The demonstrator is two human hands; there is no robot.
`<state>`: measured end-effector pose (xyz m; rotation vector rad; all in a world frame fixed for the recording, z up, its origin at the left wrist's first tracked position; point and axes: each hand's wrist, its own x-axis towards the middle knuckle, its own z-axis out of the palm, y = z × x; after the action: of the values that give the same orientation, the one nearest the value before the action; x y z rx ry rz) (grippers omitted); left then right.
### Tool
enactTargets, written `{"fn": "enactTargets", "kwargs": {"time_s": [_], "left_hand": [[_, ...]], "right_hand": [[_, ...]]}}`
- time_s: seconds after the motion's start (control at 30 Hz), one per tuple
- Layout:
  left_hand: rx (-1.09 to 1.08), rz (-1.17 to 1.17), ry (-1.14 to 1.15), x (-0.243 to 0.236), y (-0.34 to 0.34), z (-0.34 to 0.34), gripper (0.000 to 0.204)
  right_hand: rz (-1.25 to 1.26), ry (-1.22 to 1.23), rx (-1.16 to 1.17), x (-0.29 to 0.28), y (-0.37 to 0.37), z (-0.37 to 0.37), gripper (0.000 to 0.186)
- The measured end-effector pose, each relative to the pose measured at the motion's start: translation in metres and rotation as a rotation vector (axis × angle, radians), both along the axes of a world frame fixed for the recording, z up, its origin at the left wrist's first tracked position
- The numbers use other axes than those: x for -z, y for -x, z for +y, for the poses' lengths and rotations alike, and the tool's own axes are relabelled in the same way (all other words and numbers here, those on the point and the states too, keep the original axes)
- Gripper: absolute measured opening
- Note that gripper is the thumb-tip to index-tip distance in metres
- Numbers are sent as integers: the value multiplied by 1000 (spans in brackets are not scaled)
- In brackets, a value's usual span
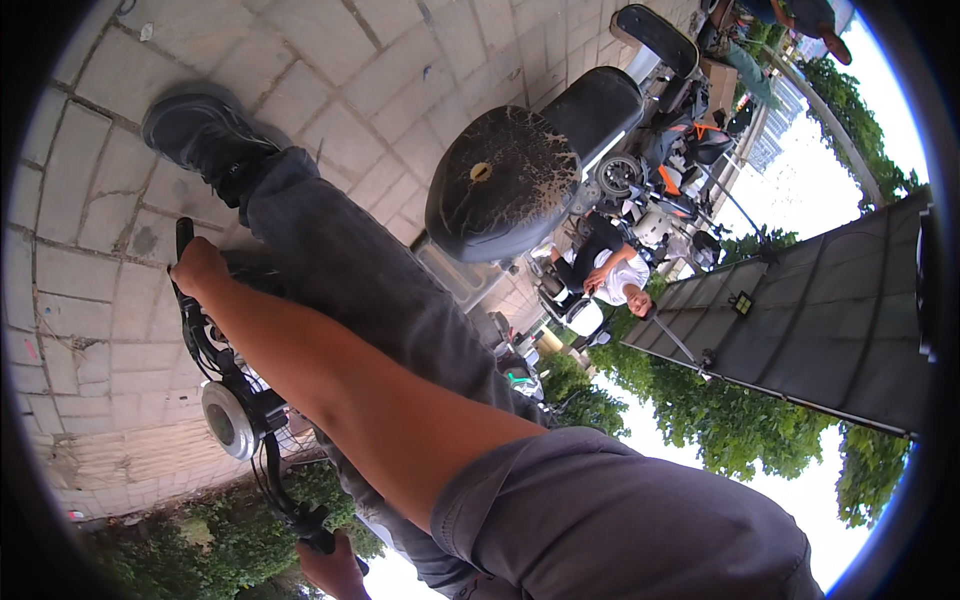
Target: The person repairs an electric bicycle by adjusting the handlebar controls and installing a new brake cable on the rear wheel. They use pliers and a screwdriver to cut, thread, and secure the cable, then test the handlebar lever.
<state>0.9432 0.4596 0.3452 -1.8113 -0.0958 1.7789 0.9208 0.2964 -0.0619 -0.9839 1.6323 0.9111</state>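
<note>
My bare right forearm [330, 380] reaches across the picture from a grey sleeve, and my right hand [203, 268] is closed round one black handlebar grip [184, 232]. At the lower edge my left hand [332, 568] is wrapped round the other grip [318, 540]; part of it is cut off. Between the hands run the dark handlebar, its cables and a round silver-rimmed lamp or dial [230, 420]. A leg in dark grey trousers [370, 260] stretches past the handlebar, with its black shoe [205, 125] on the paving.
Close beside the leg stands a scooter with a cracked black seat [505, 180]. Several parked scooters [680, 160] line up beyond it, with a seated person in white [620, 275]. A grey metal canopy [800, 310], trees [720, 430] and paving [330, 110] surround them; the view is strongly tilted.
</note>
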Motion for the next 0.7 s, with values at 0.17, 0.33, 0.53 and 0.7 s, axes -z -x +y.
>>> {"fn": "enactTargets", "kwargs": {"time_s": [0.17,0.33,0.53,0.7], "left_hand": [[-29,-9,49,-2,6,10,67],[-155,-20,-67,-8,16,19,89],[-136,-120,-8,-29,39,42,94],[-225,-217,16,-21,40,45,91]], "right_hand": [[26,-21,53,-14,-1,-2,38],[70,91,21,-12,-7,6,38],[-198,-228,706,7,37,22,28],[-328,-391,1165,10,50,27,18]]}}
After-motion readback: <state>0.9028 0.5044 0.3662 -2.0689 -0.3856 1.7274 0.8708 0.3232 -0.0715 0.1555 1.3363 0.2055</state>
